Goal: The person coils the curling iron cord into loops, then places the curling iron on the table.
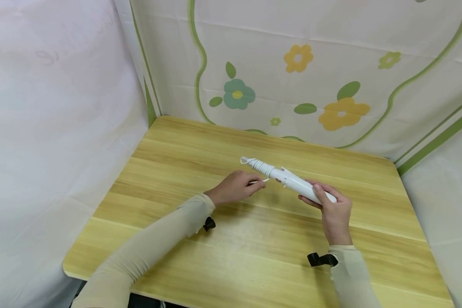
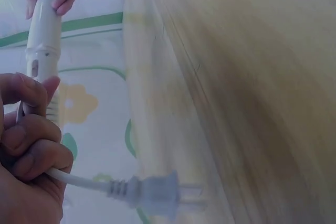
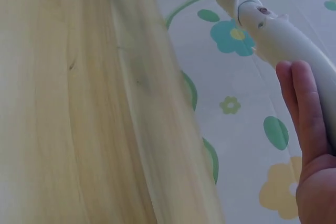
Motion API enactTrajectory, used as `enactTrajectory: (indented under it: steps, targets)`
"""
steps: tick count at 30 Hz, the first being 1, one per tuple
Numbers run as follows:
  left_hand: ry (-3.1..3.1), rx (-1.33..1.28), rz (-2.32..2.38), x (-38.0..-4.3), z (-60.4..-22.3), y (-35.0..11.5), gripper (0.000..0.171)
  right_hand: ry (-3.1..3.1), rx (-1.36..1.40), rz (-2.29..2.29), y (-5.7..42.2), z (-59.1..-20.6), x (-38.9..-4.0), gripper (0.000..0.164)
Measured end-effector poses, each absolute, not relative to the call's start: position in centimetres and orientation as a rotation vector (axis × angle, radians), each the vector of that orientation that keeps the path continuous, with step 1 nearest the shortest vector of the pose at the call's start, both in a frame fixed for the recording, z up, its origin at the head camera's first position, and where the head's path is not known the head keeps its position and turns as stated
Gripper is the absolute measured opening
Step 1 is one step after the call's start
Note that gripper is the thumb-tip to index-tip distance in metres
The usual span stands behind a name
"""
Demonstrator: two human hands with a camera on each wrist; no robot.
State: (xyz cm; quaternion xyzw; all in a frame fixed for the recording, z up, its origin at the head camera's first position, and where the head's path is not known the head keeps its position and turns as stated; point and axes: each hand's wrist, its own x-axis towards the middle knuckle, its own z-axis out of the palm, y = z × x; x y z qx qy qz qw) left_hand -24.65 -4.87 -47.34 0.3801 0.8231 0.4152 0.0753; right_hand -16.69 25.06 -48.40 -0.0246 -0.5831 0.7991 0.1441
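A white, wand-shaped hair styling iron point(image 1: 299, 185) is held above the table, tilted, its corded end toward the upper left. My right hand point(image 1: 336, 209) grips its smooth, thick end, thumb on top. Around the narrower end the white power cord point(image 1: 262, 167) is wound in several turns, with a small loop at the tip. My left hand point(image 1: 236, 187), beside those turns, pinches the loose part of the cord with curled fingers. From under these fingers hangs the two-pin plug point(image 2: 160, 195), seen in the left wrist view. A small dark window point(image 3: 263, 10) shows on the iron's body.
The wood-grain table point(image 1: 223, 256) lies beneath both hands. Behind it hangs a white cloth with printed flowers point(image 1: 344, 113), and more white cloth point(image 1: 61, 128) hangs at the left. Black wrist mounts point(image 1: 321, 259) sit on the sleeves.
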Motion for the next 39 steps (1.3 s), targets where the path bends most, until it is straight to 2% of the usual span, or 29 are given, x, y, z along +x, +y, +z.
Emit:
enactTrajectory:
  steps: [2, 10, 16, 31, 39]
  targets:
    - [2.513, 1.136, 1.213, -24.8, -47.4, -5.1, 0.027, -1.719, -0.072, 2.279, 25.1, -48.6, -16.6, 0.039]
    - [2.588, 1.173, 1.149, -25.3, -46.8, -5.6, 0.023, -1.794, -0.108, 2.249, 25.4, -49.0, -16.6, 0.043]
    - [2.623, 1.222, 1.038, -25.6, -46.5, -5.9, 0.026, -1.973, -0.029, 2.254, 25.6, -49.0, -16.5, 0.043]
    - [2.494, 1.432, 0.921, -25.7, -45.8, -6.4, 0.02, -2.359, 0.258, 2.16, 27.5, -48.7, -15.9, 0.029]
    - [2.277, 1.399, 1.027, -25.6, -45.5, -6.6, 0.017, -2.171, 0.426, 2.428, 27.9, -49.2, -15.6, 0.023]
